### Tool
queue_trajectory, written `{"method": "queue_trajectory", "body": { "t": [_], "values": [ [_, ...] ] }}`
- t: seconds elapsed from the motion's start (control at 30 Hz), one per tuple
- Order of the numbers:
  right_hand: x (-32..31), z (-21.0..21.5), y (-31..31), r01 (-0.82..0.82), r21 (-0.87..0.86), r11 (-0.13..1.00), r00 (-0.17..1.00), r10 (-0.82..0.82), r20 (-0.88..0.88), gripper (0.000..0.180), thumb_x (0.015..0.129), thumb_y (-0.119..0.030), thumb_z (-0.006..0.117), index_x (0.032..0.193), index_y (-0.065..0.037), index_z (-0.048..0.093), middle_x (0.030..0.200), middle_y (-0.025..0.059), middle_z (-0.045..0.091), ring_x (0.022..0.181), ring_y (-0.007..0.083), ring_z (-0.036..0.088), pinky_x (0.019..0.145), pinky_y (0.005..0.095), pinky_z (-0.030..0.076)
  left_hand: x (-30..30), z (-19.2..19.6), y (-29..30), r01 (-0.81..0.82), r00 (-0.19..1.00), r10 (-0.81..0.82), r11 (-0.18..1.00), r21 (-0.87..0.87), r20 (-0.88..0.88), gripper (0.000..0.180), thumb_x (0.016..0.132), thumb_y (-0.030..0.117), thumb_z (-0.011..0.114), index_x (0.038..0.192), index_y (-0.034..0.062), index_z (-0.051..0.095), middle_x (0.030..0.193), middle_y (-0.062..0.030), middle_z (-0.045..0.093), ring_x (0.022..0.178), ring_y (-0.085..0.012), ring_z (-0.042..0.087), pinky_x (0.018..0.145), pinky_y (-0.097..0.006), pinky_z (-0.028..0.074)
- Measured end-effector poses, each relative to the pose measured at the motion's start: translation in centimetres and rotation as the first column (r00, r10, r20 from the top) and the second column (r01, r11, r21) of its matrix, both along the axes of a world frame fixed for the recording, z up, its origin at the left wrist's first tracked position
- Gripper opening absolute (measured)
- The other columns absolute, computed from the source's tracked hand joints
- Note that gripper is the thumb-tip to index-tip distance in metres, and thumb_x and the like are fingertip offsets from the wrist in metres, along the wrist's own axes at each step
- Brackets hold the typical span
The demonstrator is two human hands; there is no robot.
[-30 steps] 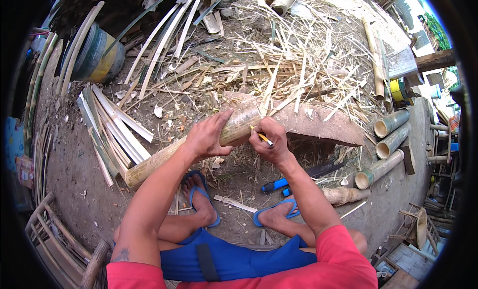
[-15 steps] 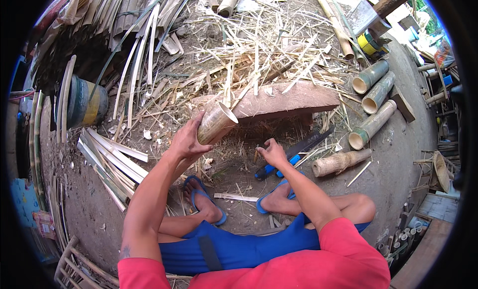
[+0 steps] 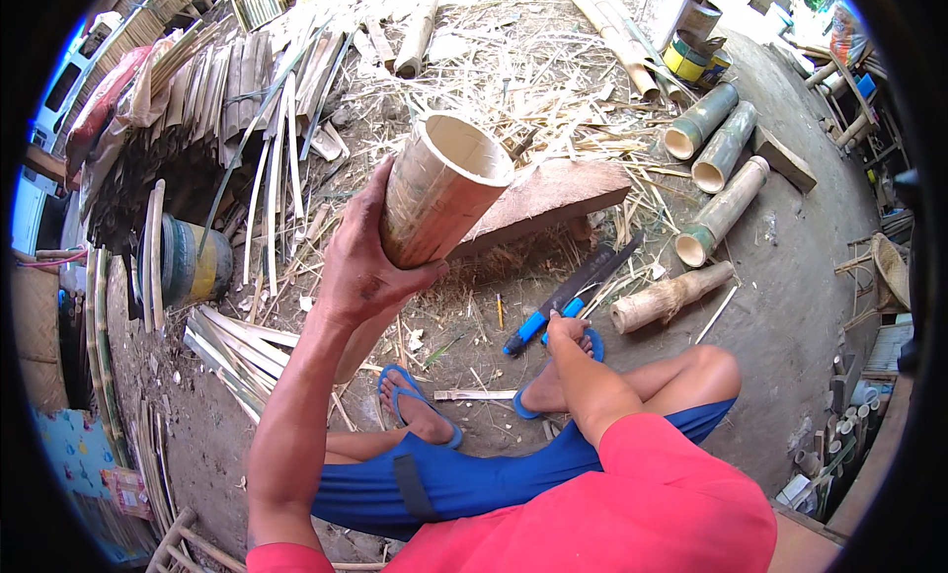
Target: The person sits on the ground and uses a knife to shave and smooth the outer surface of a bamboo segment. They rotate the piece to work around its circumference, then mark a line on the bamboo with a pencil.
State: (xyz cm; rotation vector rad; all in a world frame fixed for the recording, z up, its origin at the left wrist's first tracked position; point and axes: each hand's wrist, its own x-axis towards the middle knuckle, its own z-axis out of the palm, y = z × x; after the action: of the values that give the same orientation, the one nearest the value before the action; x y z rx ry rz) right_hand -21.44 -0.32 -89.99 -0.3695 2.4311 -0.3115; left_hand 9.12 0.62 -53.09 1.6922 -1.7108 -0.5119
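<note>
My left hand [image 3: 360, 247] grips a cut bamboo tube [image 3: 434, 203] from its left side and holds it up, tilted, with the open rim facing up and right. The tube hides part of a thick wooden block [image 3: 553, 198] behind it. Down on the dirt lie two long tools side by side, a dark one with a blue handle [image 3: 533, 328] and a narrower one with a blue grip [image 3: 574, 305]. My right hand [image 3: 567, 328] is closed on the narrower tool's grip, its fingers partly hidden. A yellow pencil [image 3: 500, 311] lies left of them.
Several bamboo tubes [image 3: 726, 213] lie at the right, beside a short pale length [image 3: 671, 297]. Split bamboo strips [image 3: 237, 351] and a dark bucket [image 3: 193, 262] stand at the left. Shavings [image 3: 523, 70] cover the far ground. My sandalled feet [image 3: 420, 405] are close by.
My left hand has raised the bamboo tube toward me. My right hand has let go of the pencil, now on the ground, and moved right onto the blue-gripped tool. The view has shifted.
</note>
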Motion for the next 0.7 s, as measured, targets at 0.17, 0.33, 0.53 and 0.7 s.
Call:
{"method": "queue_trajectory", "body": {
  "t": [0.17, 0.33, 0.53, 0.7],
  "values": [
    [-4.2, -0.9, -0.9, -0.277, 0.067, 0.959, 0.956, 0.267, 0.123, 0.055, 0.083, -0.037, 0.079, 0.124, 0.000, 0.072, 0.131, 0.0205, 0.071, 0.123, 0.0368, 0.067, 0.107, 0.0436, 0.050, -0.4, 1.8, 2.0, -0.094, 0.995, 0.096, 0.967, -0.238, -0.005, 0.131, 0.057, 0.025, 0.101, 0.163, 0.0017, 0.026, 0.150, -0.0251, 0.052, 0.134, -0.0387, 0.058, 0.116, -0.046, 0.046],
    [-3.1, 2.3, -3.6, 0.227, -0.197, 0.954, 0.822, -0.080, 0.563, 0.036, 0.094, -0.024, 0.066, 0.121, 0.000, 0.062, 0.123, 0.0164, 0.064, 0.101, 0.0310, 0.070, 0.075, 0.0526, 0.061, 4.6, 3.0, 5.2, -0.323, 0.940, 0.330, 0.791, -0.519, -0.083, 0.138, 0.058, 0.024, 0.102, 0.163, -0.0001, 0.016, 0.154, -0.0243, 0.044, 0.141, -0.0344, 0.048, 0.118, -0.045, 0.041],
    [7.2, 15.4, -3.5, 0.099, -0.684, 0.722, 0.728, 0.416, 0.545, 0.025, 0.092, -0.023, 0.063, 0.100, 0.000, 0.056, 0.092, 0.0081, 0.059, 0.075, 0.0175, 0.059, 0.068, 0.0403, 0.057, 9.4, 0.7, 8.6, -0.520, 0.845, 0.470, 0.620, -0.587, -0.253, 0.137, 0.066, 0.022, 0.098, 0.165, 0.0019, 0.006, 0.160, -0.0206, 0.033, 0.147, -0.0320, 0.039, 0.122, -0.045, 0.034],
    [12.8, 29.4, 3.2, 0.071, -0.940, 0.333, 0.293, 0.894, 0.339, 0.020, 0.100, -0.009, 0.045, 0.118, -0.001, 0.049, 0.093, 0.0106, 0.064, 0.073, 0.0181, 0.068, 0.061, 0.0296, 0.057, 9.8, -0.9, 9.4, -0.526, 0.850, 0.427, 0.725, -0.445, -0.310, 0.124, 0.068, 0.016, 0.097, 0.163, 0.0131, 0.017, 0.153, -0.0175, 0.040, 0.138, -0.0330, 0.050, 0.110, -0.052, 0.052]
  ]
}}
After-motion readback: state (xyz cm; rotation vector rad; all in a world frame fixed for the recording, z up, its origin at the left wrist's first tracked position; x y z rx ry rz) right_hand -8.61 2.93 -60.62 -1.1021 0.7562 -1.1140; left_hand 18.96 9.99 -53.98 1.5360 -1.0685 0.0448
